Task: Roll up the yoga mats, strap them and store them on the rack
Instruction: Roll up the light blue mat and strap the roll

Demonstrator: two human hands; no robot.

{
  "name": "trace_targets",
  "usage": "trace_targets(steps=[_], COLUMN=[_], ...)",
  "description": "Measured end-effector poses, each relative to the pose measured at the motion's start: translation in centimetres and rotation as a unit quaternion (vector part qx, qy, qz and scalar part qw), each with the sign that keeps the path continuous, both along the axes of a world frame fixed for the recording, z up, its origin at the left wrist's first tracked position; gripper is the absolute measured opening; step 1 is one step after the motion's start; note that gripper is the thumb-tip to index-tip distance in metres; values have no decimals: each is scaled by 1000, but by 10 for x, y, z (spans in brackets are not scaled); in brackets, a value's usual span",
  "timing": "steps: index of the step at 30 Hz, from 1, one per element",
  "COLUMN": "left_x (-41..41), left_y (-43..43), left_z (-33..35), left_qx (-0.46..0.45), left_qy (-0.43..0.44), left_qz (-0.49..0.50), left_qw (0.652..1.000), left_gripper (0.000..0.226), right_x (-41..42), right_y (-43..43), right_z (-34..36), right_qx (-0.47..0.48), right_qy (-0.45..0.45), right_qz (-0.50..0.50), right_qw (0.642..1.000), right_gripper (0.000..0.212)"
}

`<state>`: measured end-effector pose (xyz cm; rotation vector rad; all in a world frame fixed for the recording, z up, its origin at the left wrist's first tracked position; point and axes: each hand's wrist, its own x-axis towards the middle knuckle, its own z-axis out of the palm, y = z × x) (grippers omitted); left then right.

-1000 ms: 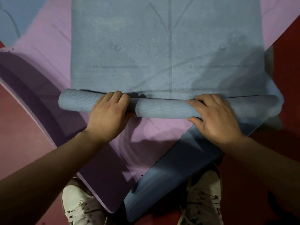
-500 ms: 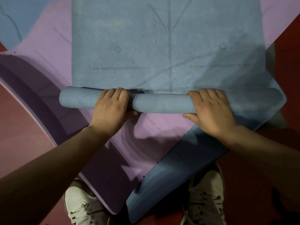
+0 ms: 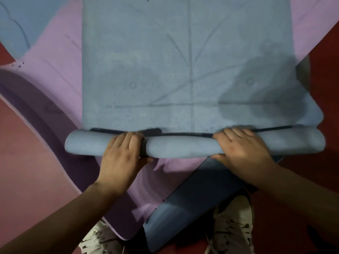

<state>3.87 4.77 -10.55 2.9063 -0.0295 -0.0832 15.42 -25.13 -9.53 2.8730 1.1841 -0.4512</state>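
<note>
Fingers [image 3: 126,142] of the left hand [image 3: 119,158] curl close together over the top of the roll [image 3: 179,147], and the thumb tucks in at the near side, so the hand squeezes it. The right hand [image 3: 242,153] holds the roll the same way, fingers side by side on top and thumb low at the front. The roll is the near end of the blue yoga mat [image 3: 183,70], and it lies across the view between the two hands. The rest of this mat is flat and long, so I think most of the rolling is not done yet. Just beside the left hand the roll has a dent. The left end pokes out past the flat mat's side edge. If one hand pushes harder than the other, the roll may go crooked and the ends will not line up. If the hands let go, it may spring open. Under the blue mat lies a purple yoga mat [image 3: 60,70], and a darker blue mat [image 3: 192,198] sticks out below the right hand, touching the roll. That corner could get caught and rolled in too. All mats lie on a red floor [image 3: 27,162]. Two white shoes [image 3: 233,226] stand at the near edge. I see no strap and no rack.
</note>
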Motion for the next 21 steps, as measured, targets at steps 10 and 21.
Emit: trace_targets(steps=[10,21], left_x=[12,14], left_y=[2,-3], left_z=[-5,-9], left_qx=[-18,3], left_qy=[18,4], left_qz=[-14,-16], left_qw=[1000,1000], left_gripper=[47,39], right_x=[19,20], right_y=[5,-1], right_z=[-3,-7], right_qx=[-33,66], right_qy=[143,89], right_qz=[-36,-40], right_qw=[989,993], right_gripper=[65,59])
